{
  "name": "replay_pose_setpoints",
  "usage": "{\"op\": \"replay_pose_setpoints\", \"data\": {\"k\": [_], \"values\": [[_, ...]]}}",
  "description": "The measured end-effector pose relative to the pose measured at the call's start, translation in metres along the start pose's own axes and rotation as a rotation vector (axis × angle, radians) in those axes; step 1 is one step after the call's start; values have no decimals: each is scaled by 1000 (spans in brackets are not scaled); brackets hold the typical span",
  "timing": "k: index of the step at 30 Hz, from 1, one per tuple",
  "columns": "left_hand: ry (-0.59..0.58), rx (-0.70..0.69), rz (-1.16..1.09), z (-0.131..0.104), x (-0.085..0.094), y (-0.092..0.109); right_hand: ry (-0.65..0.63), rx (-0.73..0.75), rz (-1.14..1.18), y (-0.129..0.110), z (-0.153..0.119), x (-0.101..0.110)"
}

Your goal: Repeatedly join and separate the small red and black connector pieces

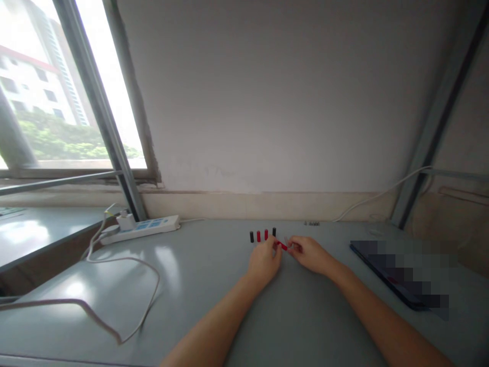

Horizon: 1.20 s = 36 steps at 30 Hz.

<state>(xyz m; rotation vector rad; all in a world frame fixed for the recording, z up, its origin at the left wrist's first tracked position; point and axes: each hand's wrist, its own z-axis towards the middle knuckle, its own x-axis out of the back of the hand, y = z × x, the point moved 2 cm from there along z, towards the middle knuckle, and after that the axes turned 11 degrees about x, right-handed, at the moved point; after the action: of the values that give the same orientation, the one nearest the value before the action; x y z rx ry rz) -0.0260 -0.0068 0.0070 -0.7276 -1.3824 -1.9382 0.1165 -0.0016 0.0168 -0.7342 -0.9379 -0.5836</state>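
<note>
Above the grey desk, my left hand (263,262) pinches one end of a small red tube (281,245). The fingers of my right hand (307,253) are closed at the tube's other end; whatever they grip is too small to make out. Just beyond my left hand, several short tubes stand upright in a row: a black tube (251,236) at the left, a red tube (259,236), another red tube (266,234) and a second black tube (274,232).
Several tiny metal pieces (314,224) lie near the wall. A white power strip (145,228) sits at the back left, its cable (155,290) looping over the desk. To the right lies a dark flat object (385,275), partly blurred out.
</note>
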Motion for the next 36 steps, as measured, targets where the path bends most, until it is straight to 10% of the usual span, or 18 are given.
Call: {"op": "replay_pose_setpoints", "data": {"k": [16, 36], "values": [[-91, -35, 110, -3, -4, 0, 3, -35, 150, 2, 9, -8], [-151, -82, 136, -13, -5, 8, 140, -409, -47, 78, 55, -10]]}}
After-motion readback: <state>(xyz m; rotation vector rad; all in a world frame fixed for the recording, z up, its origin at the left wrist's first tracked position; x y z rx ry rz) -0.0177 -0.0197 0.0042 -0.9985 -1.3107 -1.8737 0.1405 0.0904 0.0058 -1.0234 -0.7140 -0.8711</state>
